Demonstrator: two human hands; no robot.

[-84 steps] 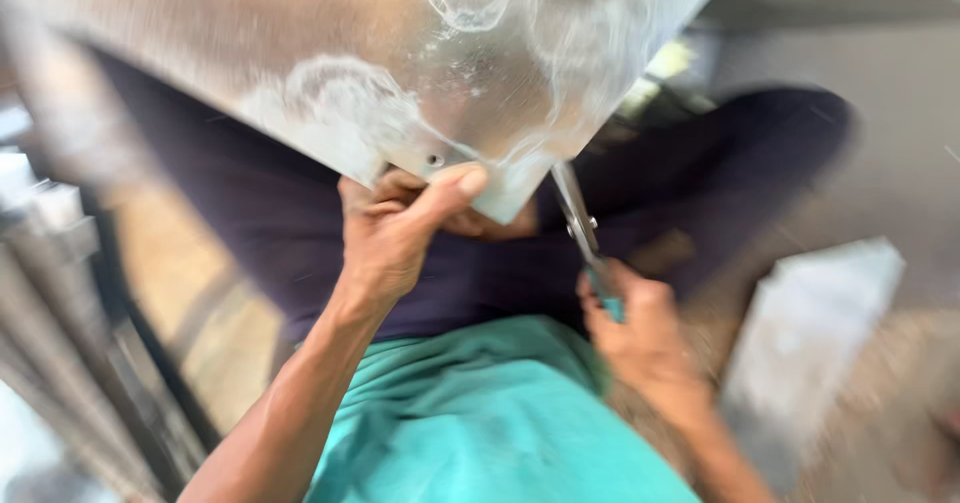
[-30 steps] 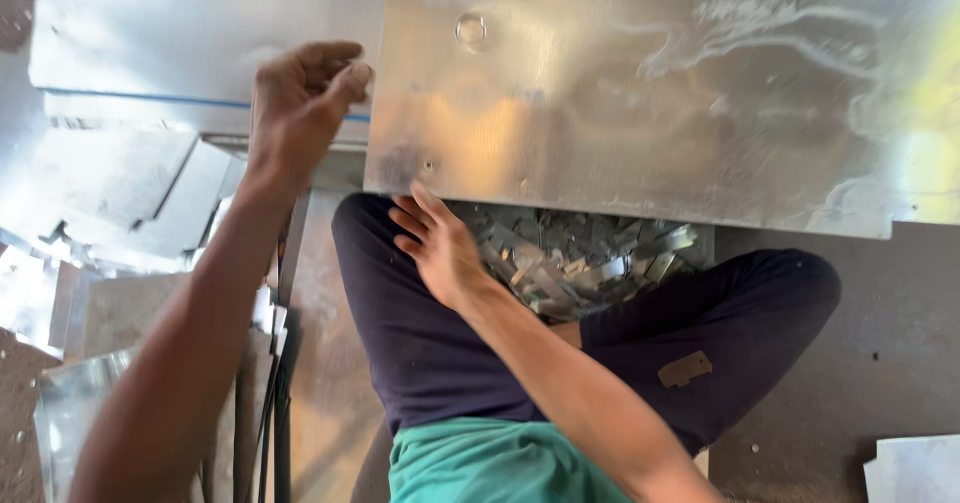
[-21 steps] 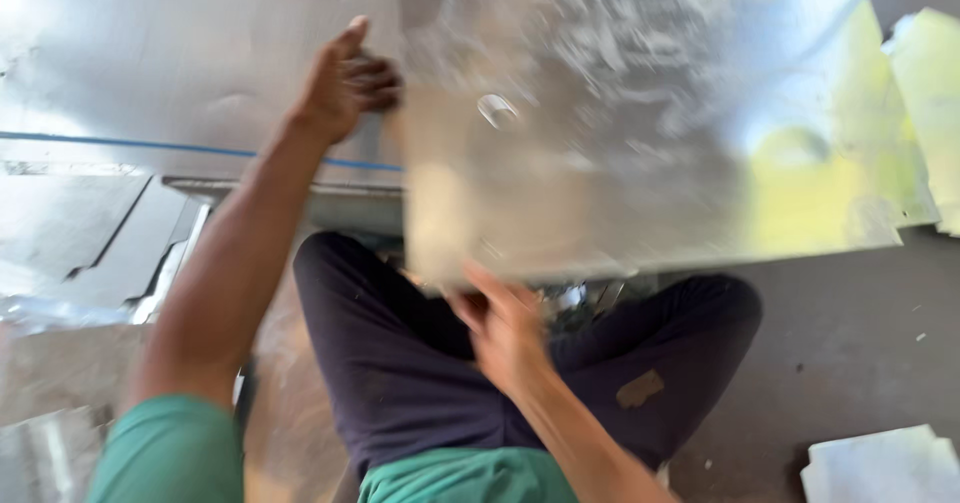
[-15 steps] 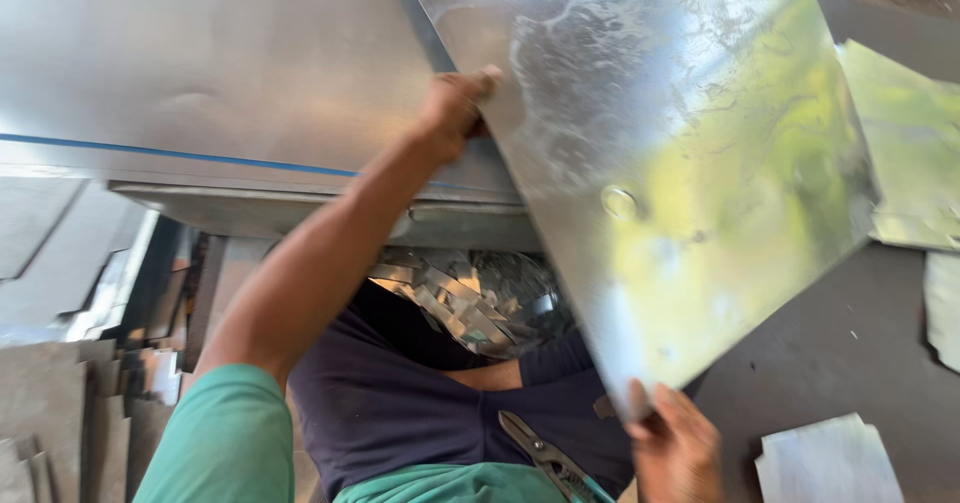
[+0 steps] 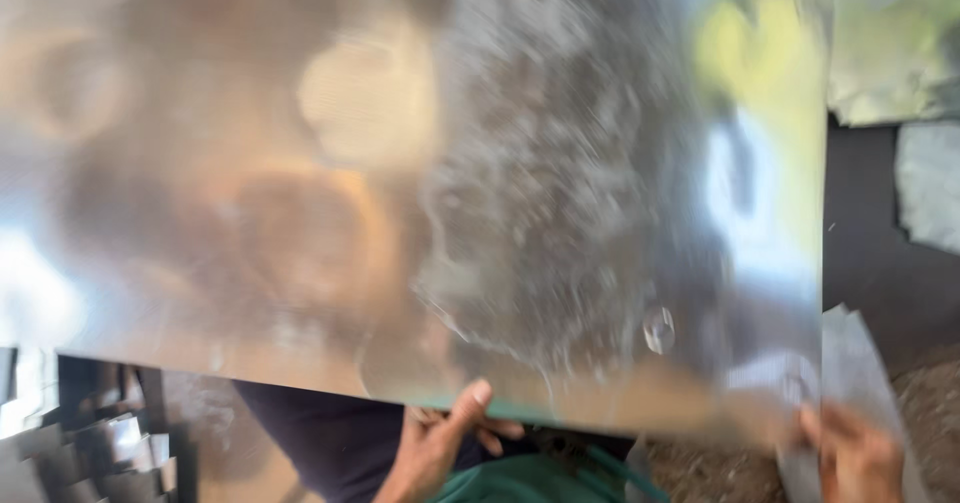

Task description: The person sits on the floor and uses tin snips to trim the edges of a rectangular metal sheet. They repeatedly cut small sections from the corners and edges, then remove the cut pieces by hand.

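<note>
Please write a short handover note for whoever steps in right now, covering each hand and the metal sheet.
Left hand: grips the near edge of the large shiny metal sheet, thumb on top.
Right hand: at the sheet's near right corner, blurred; its grip cannot be made out.
The sheet is held up over the lap and fills most of the view. Smaller metal pieces lie on the dark floor to the right.
Done: sheet lifted and in hand.
Left: cannot be judged from this blurred view.
</note>
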